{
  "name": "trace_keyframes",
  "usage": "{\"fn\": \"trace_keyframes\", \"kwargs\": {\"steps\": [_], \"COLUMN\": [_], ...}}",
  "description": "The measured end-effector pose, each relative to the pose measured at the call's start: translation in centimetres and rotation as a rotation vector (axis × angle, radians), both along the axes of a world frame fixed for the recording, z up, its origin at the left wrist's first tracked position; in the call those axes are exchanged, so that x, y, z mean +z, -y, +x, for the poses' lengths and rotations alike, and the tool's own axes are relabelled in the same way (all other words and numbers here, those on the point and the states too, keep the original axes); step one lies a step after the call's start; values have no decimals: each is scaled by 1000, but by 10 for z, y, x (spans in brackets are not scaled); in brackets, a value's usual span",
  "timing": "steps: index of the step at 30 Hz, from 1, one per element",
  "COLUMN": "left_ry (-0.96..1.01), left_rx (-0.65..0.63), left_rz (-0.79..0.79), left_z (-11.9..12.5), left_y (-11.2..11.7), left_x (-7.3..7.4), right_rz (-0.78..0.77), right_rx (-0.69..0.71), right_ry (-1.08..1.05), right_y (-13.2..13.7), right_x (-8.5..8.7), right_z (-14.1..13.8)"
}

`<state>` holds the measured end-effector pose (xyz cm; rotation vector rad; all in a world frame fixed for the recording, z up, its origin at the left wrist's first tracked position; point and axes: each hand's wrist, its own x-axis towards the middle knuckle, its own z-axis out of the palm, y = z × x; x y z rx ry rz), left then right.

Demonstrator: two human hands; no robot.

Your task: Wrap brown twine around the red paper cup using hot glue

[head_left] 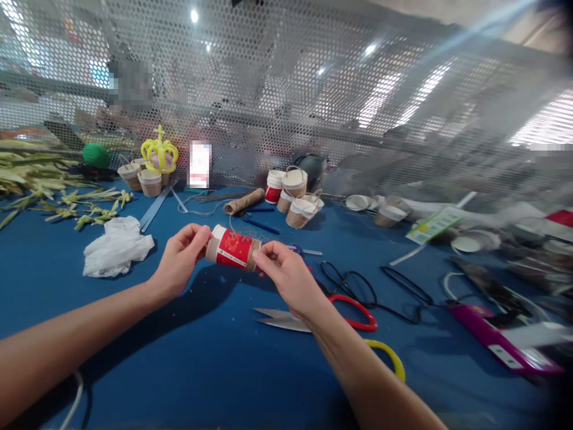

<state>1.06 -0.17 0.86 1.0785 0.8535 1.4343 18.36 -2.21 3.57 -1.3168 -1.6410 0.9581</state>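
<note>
Between my two hands a red and white paper cup (233,248) lies on its side above the blue table. Brown twine wraps around the end of the cup near my right hand. My left hand (182,254) pinches the cup's left end with thumb and fingers. On the other end, my right hand (286,272) grips the twine-wrapped part, its fingers partly hidden behind it. Below my right wrist lie red-handled scissors (358,316), blades pointing left. A roll of twine (244,202) rests beyond the cup, with a thin strand near it.
Several twine-wrapped cups (301,212) stand at the back. Crumpled white plastic (119,248) and dry plant strips (40,173) are on the left. A yellow handle (389,355), black cord (358,286) and purple power strip (496,337) lie right. A perforated metal screen (250,77) closes the back.
</note>
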Motion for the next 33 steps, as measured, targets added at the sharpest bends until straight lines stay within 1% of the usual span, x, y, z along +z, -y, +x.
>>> {"fn": "trace_keyframes", "kwargs": {"steps": [2,4,6,8,10,13,14,15,17,19,22,24,26,29,31,33], "left_ry": [104,152,180,186,170,131,120,110,93,64,-43,-98,-61,44,59,60], "left_rx": [-3,4,15,-6,-108,-345,-397,-414,-397,-382,-412,-439,-472,-522,-514,-473], "left_rz": [-53,-97,-128,-155,-192,-264,-281,-291,-305,-281,-183,-159,-220,-355,-380,-364], "left_z": [0,-2,-4,-6,-7,-6,-5,-4,-4,-4,-5,-6,-5,-5,-5,-4], "left_y": [-4,-7,-10,-12,-12,-10,-8,-7,-6,-6,-5,-4,-2,-2,-2,-2], "left_x": [2,3,2,1,1,2,3,3,2,1,-1,-1,1,4,5,5], "right_rz": [80,126,137,136,148,191,203,210,210,191,135,113,130,167,161,135], "right_rx": [6,24,41,55,66,103,117,132,160,167,141,133,158,240,249,216], "right_ry": [78,114,124,129,148,217,244,271,318,347,341,328,333,360,371,349], "right_y": [0,1,1,1,1,3,3,3,2,0,-2,-2,-1,2,2,2], "right_x": [1,1,1,0,1,2,3,3,5,6,8,10,11,13,13,12], "right_z": [1,1,1,1,1,0,-1,0,1,5,9,11,11,9,9,8]}}
